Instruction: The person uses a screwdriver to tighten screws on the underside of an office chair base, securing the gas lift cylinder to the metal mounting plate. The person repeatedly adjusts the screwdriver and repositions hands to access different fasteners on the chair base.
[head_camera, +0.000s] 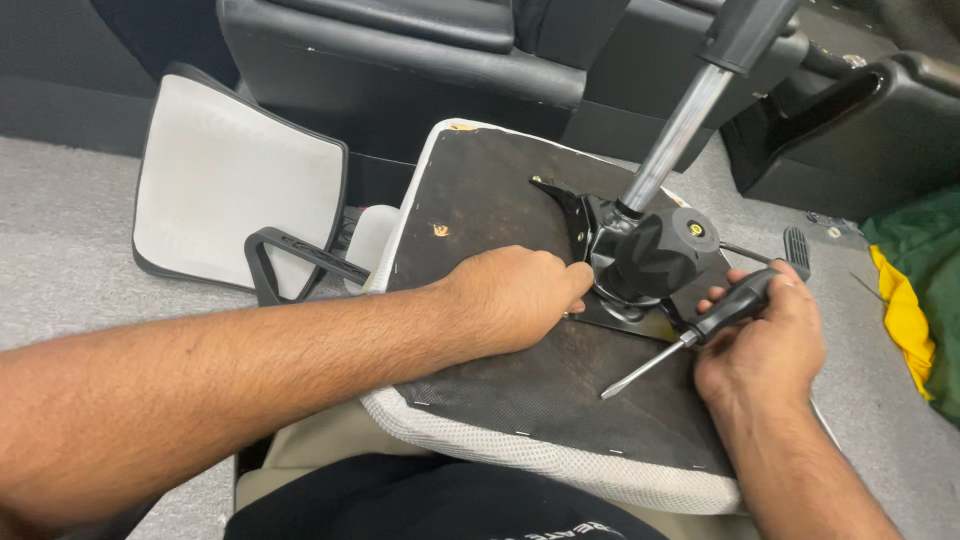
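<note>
An upturned office chair seat (520, 400), dark fabric underside rimmed in white mesh padding, lay across the person's lap. A black metal tilt mechanism plate (640, 310) sat at the middle of the underside, carrying a large black round adjustment knob (655, 255). A chrome gas-lift cylinder (675, 140) rose at a tilt from the mechanism toward the upper right, ending in a black sleeve.

The left hand (515, 295) rested on the underside with its fingers curled against the left edge of the mechanism, just beside the knob; whether they pinched anything small could not be told. The right hand (765, 340) was closed around the black handle of a flat-blade screwdriver (690, 338), whose steel shaft pointed down and left, the tip lying over the dark fabric just below the plate.

A white mesh chair backrest in a black frame (235, 185) lay on the grey carpet (60, 240) to the left, well apart. Green and yellow cloth (915, 290) lay at the right edge.
</note>
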